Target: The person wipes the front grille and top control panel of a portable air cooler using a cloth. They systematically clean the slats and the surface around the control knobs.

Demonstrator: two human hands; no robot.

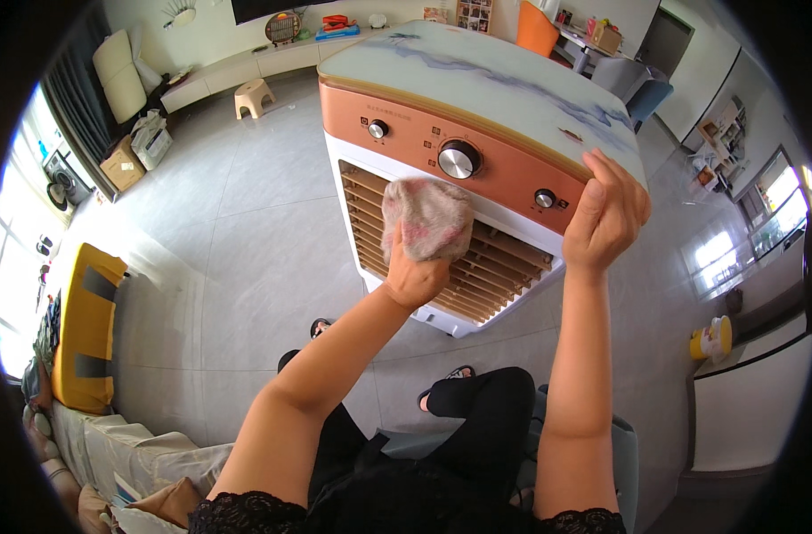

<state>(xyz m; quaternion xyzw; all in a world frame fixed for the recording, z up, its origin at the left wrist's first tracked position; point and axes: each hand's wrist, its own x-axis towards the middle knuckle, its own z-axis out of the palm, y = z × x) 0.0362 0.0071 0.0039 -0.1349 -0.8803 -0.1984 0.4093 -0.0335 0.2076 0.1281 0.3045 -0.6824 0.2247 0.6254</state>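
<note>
An air cooler (504, 178) stands upright in front of me, with a copper-coloured control strip, a white body and a marbled glass top (477, 76). A large silver-and-black knob (459, 159) sits mid-strip, between a small left knob (377, 129) and a small right knob (545, 198). My left hand (415, 278) is closed on a crumpled greyish-pink cloth (428, 216), which lies against the brown louvres (495, 267) just below the strip. At the cooler's right front corner, my right hand (607, 214) grips the edge, fingers over the top and thumb in front.
Grey floor tiles (255, 214) surround the cooler. A beige stool (254, 98) stands before a low white cabinet (219, 80). To the left are a yellow padded piece (90, 325) and a covered sofa (139, 454). A yellow-and-white bucket (711, 339) is at right.
</note>
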